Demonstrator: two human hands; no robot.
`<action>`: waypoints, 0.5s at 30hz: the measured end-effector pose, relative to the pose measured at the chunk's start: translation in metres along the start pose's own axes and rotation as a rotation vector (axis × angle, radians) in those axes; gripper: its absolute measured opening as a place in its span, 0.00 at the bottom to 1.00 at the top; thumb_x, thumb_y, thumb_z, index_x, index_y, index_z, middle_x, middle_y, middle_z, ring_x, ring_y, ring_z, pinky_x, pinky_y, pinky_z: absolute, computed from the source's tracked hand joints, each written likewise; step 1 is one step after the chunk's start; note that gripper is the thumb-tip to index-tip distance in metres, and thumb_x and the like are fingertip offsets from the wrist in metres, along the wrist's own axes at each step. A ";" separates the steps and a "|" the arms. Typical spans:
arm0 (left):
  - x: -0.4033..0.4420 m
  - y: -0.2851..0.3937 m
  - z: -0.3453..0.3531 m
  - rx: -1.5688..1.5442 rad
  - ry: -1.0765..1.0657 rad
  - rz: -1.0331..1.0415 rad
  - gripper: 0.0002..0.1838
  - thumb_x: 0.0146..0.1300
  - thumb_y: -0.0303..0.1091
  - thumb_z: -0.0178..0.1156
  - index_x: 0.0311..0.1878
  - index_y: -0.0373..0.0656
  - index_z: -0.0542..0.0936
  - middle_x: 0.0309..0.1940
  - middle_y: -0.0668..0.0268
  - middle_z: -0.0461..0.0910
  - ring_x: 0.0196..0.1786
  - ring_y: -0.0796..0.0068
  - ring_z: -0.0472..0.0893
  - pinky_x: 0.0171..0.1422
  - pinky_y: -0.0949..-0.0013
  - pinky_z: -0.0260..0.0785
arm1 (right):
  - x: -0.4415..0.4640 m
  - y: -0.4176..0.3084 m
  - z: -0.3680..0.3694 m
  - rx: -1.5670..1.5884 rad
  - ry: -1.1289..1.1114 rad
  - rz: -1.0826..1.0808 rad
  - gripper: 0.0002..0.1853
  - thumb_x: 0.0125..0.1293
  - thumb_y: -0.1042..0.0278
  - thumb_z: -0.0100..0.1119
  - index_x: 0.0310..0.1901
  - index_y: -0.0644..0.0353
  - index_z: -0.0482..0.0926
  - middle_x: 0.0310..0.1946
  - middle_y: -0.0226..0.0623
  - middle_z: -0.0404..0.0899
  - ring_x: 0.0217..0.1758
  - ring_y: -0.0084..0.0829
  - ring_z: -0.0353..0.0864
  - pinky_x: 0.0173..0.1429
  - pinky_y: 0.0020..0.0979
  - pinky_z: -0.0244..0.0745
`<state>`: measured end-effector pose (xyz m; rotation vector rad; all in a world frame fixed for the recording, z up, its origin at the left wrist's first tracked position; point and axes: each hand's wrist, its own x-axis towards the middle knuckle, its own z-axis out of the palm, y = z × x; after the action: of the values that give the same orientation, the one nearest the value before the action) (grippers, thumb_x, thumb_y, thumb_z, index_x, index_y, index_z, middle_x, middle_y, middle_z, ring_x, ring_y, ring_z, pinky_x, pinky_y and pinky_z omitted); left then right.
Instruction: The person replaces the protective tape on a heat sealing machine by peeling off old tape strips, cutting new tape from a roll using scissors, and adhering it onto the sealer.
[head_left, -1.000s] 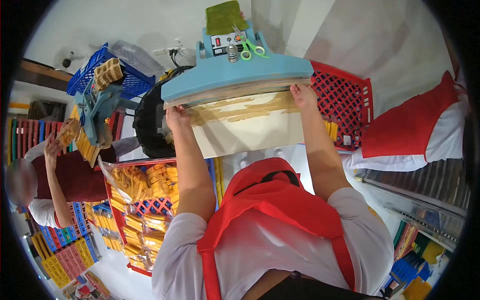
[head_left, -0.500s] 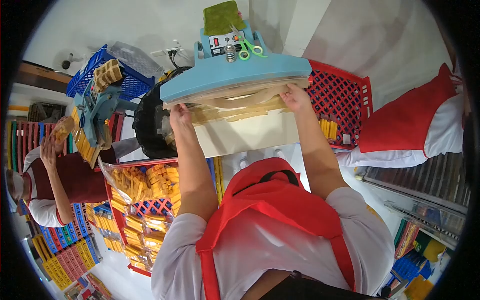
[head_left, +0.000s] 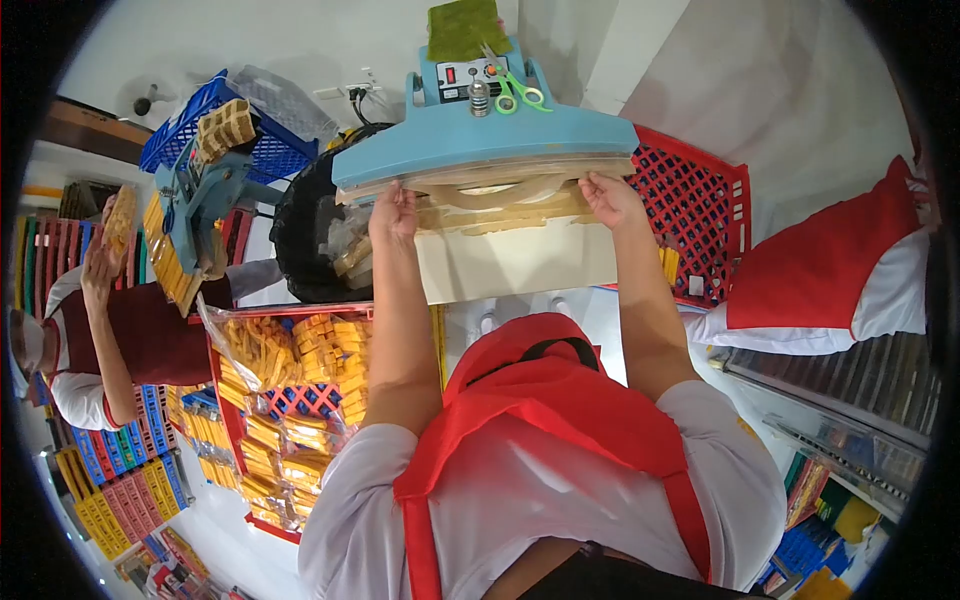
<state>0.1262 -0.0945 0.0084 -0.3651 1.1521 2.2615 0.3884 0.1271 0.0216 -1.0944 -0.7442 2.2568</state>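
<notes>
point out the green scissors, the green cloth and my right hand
Green scissors (head_left: pixel 509 82), head view: where the handles meet.
Green cloth (head_left: pixel 463 30), head view: its middle.
Your right hand (head_left: pixel 609 201), head view: middle of the hand.

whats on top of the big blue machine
Green-handled scissors, a metal spring and, farther back, a green cloth top the blue machine; whatever the cloth covers is hidden.

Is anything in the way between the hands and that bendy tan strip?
Nothing visible. The left hand and right hand are near opposite ends of the tan strip, under the front edge of the blue machine. The scissors lie on top of the machine, clear of both hands.
</notes>
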 end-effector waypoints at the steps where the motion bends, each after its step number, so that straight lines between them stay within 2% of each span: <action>1: 0.003 -0.004 -0.001 -0.009 0.011 -0.030 0.08 0.60 0.29 0.45 0.42 0.44 0.67 0.36 0.65 0.72 0.36 0.69 0.73 0.45 0.60 0.67 | 0.002 0.003 -0.002 0.000 -0.001 0.001 0.04 0.58 0.76 0.47 0.36 0.61 0.68 0.31 0.36 0.71 0.31 0.30 0.73 0.33 0.24 0.73; 2: 0.005 -0.007 -0.003 -0.009 0.011 -0.029 0.08 0.60 0.29 0.45 0.42 0.44 0.67 0.36 0.65 0.72 0.36 0.69 0.73 0.45 0.60 0.67 | 0.004 0.005 -0.002 0.047 -0.010 0.003 0.04 0.58 0.76 0.47 0.35 0.62 0.68 0.30 0.36 0.71 0.30 0.29 0.73 0.32 0.24 0.73; 4: -0.008 -0.004 0.006 -0.103 0.071 -0.235 0.06 0.60 0.30 0.47 0.40 0.44 0.69 0.31 0.67 0.72 0.34 0.71 0.73 0.45 0.61 0.67 | 0.006 0.008 -0.005 0.095 -0.018 0.004 0.03 0.57 0.76 0.48 0.34 0.62 0.69 0.30 0.36 0.72 0.30 0.29 0.73 0.30 0.23 0.72; 7: -0.034 0.005 0.030 -0.101 0.167 -0.283 0.06 0.60 0.33 0.47 0.37 0.43 0.70 0.27 0.67 0.69 0.30 0.70 0.72 0.44 0.61 0.67 | 0.001 0.015 0.000 0.060 -0.038 0.122 0.04 0.56 0.75 0.49 0.34 0.61 0.69 0.28 0.34 0.71 0.28 0.27 0.73 0.27 0.23 0.71; 10: -0.034 0.003 0.029 -0.078 0.082 -0.241 0.07 0.61 0.35 0.45 0.38 0.43 0.68 0.27 0.66 0.67 0.31 0.69 0.71 0.46 0.58 0.66 | -0.003 0.022 0.007 -0.089 -0.107 0.085 0.04 0.55 0.73 0.52 0.33 0.61 0.70 0.26 0.34 0.72 0.28 0.26 0.73 0.30 0.22 0.70; 13: -0.025 -0.006 0.026 0.006 0.045 -0.136 0.08 0.62 0.36 0.43 0.39 0.42 0.67 0.29 0.64 0.66 0.34 0.67 0.69 0.51 0.57 0.64 | 0.003 0.033 0.013 -0.139 -0.059 0.114 0.06 0.54 0.71 0.53 0.34 0.57 0.69 0.26 0.32 0.71 0.27 0.26 0.73 0.26 0.23 0.69; 15: -0.027 -0.010 0.029 -0.010 0.076 -0.211 0.09 0.62 0.36 0.42 0.39 0.42 0.67 0.30 0.64 0.67 0.36 0.66 0.70 0.52 0.57 0.63 | 0.006 0.037 0.017 -0.131 -0.050 0.112 0.07 0.54 0.71 0.53 0.35 0.57 0.68 0.27 0.32 0.71 0.26 0.26 0.73 0.27 0.24 0.69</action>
<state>0.1541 -0.0758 0.0315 -0.5540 1.0861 2.0862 0.3635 0.1000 0.0028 -1.1705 -0.8823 2.3650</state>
